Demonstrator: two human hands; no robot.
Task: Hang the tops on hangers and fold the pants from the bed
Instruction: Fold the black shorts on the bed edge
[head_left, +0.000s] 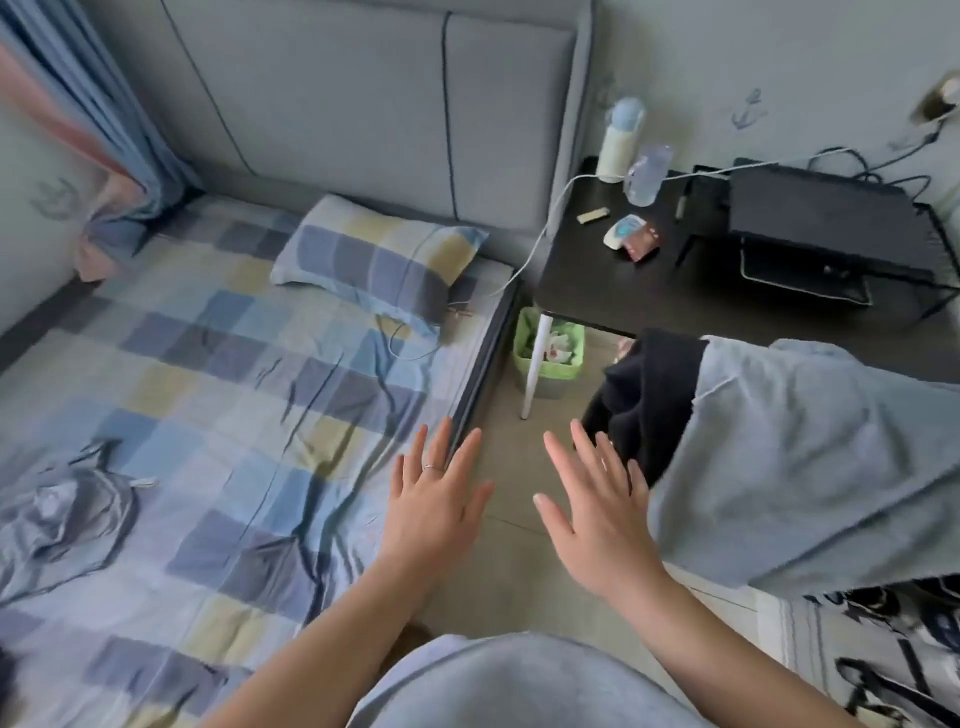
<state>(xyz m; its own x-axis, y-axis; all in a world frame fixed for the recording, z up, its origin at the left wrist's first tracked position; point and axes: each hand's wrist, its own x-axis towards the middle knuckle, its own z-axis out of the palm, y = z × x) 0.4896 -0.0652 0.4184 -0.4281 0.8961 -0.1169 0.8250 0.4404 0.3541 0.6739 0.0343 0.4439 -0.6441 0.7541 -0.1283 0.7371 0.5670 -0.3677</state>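
Observation:
My left hand (435, 493) and my right hand (592, 499) are both held out flat with spread fingers over the gap between bed and table, holding nothing. The bed (218, 395) with a checked blue and yellow sheet fills the left. A grey-blue crumpled garment (62, 509) lies on it at the far left edge. To the right, a light blue-grey garment (800, 467) is draped over something, with a black garment (644, 395) beside it, just beyond my right hand's fingertips. No hanger is in view.
A checked pillow (374, 260) lies at the bed's head. A black bedside table (649, 270) holds bottles, small items and a black stand. A green bin (550, 348) stands under it. A white cable (540, 244) runs from table to bed.

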